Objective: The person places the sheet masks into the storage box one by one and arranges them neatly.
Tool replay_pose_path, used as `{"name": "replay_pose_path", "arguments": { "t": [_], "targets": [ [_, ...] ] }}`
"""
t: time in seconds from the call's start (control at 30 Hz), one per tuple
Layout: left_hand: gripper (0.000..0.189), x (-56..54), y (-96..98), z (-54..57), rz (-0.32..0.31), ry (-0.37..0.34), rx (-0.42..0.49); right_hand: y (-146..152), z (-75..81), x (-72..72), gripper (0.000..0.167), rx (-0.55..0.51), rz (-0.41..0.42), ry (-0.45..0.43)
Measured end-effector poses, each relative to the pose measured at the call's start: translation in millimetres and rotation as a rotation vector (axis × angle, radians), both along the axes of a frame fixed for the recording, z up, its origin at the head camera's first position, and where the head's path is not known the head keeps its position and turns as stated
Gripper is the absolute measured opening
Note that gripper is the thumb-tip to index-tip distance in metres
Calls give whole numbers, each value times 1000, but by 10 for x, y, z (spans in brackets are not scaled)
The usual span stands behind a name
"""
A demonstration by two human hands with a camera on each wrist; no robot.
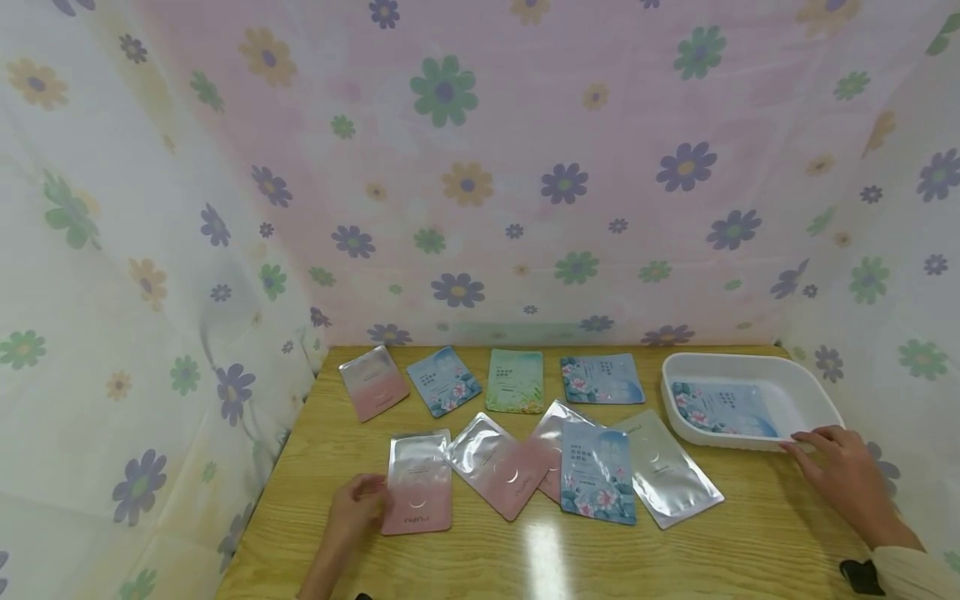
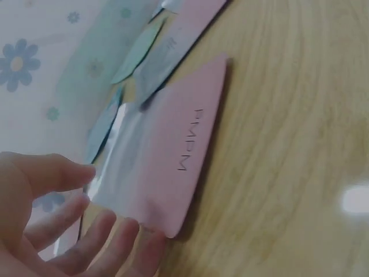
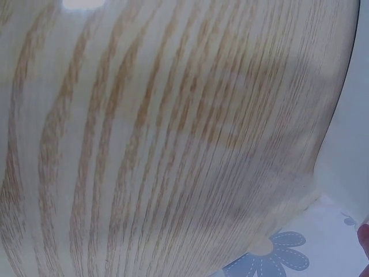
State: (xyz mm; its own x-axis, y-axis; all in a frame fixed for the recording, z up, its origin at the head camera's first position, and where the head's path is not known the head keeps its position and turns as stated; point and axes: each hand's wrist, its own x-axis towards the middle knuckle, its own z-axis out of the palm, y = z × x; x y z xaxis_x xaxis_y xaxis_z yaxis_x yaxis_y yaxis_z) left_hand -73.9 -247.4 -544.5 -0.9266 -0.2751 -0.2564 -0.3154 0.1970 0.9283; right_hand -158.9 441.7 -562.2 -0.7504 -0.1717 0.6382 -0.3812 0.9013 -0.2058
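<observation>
My left hand [image 1: 358, 508] is at the left edge of a pink-and-silver face mask packet [image 1: 418, 492], which lies on the wooden table. In the left wrist view, its loosely bent fingers [image 2: 124, 236] and thumb are right at the edge of that packet [image 2: 167, 156], marked PMPM. At the far right, my right hand [image 1: 847, 475] pinches the near right rim of a white plastic tray [image 1: 810, 392]. Inside the tray lies a blue floral mask packet [image 1: 723, 408]. The right wrist view catches only a sliver of the hand at its edge.
Overlapping along the middle are a pink-and-silver packet [image 1: 498, 467], a blue floral packet [image 1: 597, 475] and a silver packet [image 1: 667, 471]. Behind them sit a pink packet [image 1: 373, 383], blue packets [image 1: 444, 382] and a green packet [image 1: 515, 382]. Flowered cloth [image 1: 465, 208] surrounds the wooden table [image 1: 495, 567].
</observation>
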Motion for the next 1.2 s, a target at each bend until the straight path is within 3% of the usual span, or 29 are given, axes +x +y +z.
{"name": "replay_pose_path", "arguments": {
  "t": [0.27, 0.47, 0.57, 0.77, 0.93, 1.2],
  "targets": [
    [46, 60, 94, -118, 54, 33, -243, -3, 10, 5, 23, -10, -15, -29],
    [57, 24, 162, -168, 61, 51, -374, -13, 16, 13, 23, -11, -22, -29],
    [56, 11, 177, -178, 65, 72, -398, -18, 14, 16, 23, -13, -24, -27],
    [50, 5, 140, -165, 64, 69, -340, -33, 24, 21, 23, -21, -6, 1],
    [40, -4, 76, -114, 25, 36, -295, -56, 40, 33, 24, -28, 8, 11],
    [28, -53, -8, -6, -56, -53, -104, -74, 70, 42, 22, -23, -21, -23]
  ]
}}
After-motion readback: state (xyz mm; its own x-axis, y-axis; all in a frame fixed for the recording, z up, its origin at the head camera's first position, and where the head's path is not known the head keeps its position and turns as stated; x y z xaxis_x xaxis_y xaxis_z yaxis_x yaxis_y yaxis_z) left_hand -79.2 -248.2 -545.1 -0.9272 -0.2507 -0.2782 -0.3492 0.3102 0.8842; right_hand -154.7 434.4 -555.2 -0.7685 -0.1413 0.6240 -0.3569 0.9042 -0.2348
